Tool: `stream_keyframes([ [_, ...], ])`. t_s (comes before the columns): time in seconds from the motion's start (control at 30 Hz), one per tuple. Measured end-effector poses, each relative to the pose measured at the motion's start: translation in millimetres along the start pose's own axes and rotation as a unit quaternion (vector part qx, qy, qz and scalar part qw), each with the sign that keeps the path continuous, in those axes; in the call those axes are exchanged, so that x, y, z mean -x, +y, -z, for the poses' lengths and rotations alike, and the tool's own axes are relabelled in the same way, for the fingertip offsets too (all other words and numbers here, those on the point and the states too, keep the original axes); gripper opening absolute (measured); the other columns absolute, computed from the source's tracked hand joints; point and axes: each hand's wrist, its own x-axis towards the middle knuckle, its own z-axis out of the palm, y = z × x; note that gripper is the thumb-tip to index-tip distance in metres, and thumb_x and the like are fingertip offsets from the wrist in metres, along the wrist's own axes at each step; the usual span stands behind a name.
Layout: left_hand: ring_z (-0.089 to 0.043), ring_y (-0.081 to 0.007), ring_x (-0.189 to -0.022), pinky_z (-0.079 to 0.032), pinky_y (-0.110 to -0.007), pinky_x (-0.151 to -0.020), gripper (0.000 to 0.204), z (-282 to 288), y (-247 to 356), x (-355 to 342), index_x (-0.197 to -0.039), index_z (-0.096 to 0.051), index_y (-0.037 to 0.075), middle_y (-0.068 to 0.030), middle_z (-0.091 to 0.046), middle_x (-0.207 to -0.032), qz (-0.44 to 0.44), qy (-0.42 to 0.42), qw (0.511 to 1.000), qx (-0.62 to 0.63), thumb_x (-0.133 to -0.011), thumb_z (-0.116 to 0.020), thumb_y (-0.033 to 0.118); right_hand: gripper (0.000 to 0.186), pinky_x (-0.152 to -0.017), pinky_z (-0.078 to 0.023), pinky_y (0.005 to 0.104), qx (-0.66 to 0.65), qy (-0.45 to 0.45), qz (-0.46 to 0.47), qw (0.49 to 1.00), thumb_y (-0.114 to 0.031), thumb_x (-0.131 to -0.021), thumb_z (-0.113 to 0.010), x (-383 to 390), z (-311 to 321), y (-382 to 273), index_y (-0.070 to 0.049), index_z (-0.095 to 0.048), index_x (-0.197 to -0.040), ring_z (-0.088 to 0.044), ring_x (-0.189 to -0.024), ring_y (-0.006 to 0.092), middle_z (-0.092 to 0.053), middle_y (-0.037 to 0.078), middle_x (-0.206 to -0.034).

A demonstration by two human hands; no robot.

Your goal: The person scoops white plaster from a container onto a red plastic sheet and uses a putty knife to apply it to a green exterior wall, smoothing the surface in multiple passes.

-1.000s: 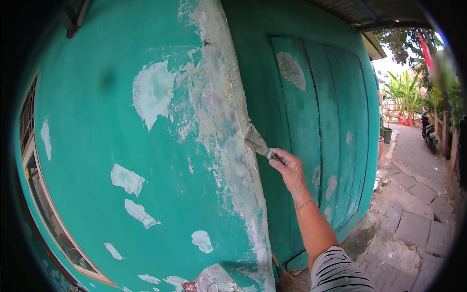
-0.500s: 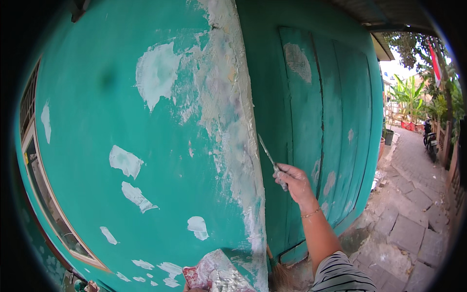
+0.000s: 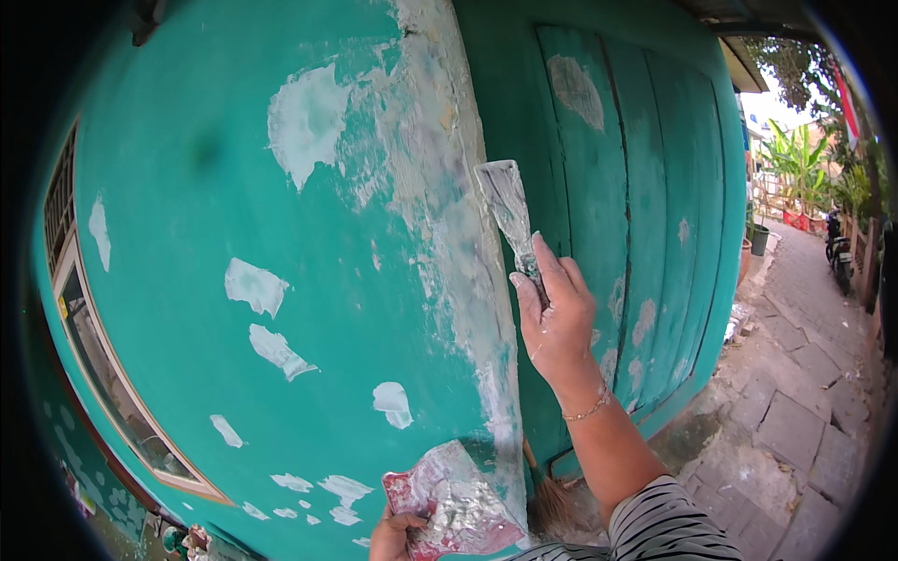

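Observation:
My right hand (image 3: 559, 313) grips the handle of a putty knife (image 3: 508, 208), its flat blade smeared with white filler and turned up beside the wall corner (image 3: 479, 187). Rough white filler coats that corner from top to bottom. Low in front of the wall, my left hand (image 3: 393, 535) is closed on the edge of a red plastic board (image 3: 451, 505). A lumpy heap of wet filler (image 3: 468, 500) lies on the board. The teal wall (image 3: 206, 374) left of the corner carries several pale filler patches, among them a large one (image 3: 307, 122) near the top.
A straw broom (image 3: 554, 505) leans at the foot of the corner. To the right stands a teal panelled surface (image 3: 636, 187) with patches. Beyond runs a paved path (image 3: 795, 439) with a parked motorbike (image 3: 839, 251). A framed window (image 3: 122, 383) is at far left.
My right hand has come nearer and turned the putty knife from edge-on to flat-on, its blade higher. My left hand has raised the board further into view. The view has shifted slightly.

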Motion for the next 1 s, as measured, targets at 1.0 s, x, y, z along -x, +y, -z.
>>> stream_keyframes([
  [1.0, -0.066, -0.0307, -0.094, -0.061, -0.046, -0.077, 0.074, 30, 8, 23, -0.136, -0.043, 0.007, -0.0158, -0.061, -0.112, 0.005, -0.032, 0.999, -0.008, -0.066, -0.042, -0.017, 0.035, -0.079, -0.05, 0.0355, -0.006, -0.056, -0.045, 0.997, 0.005, -0.091, -0.053, 177, 33, 28, 0.005, -0.054, -0.126, -0.058, -0.089, 0.031, -0.056, 0.017, -0.106],
])
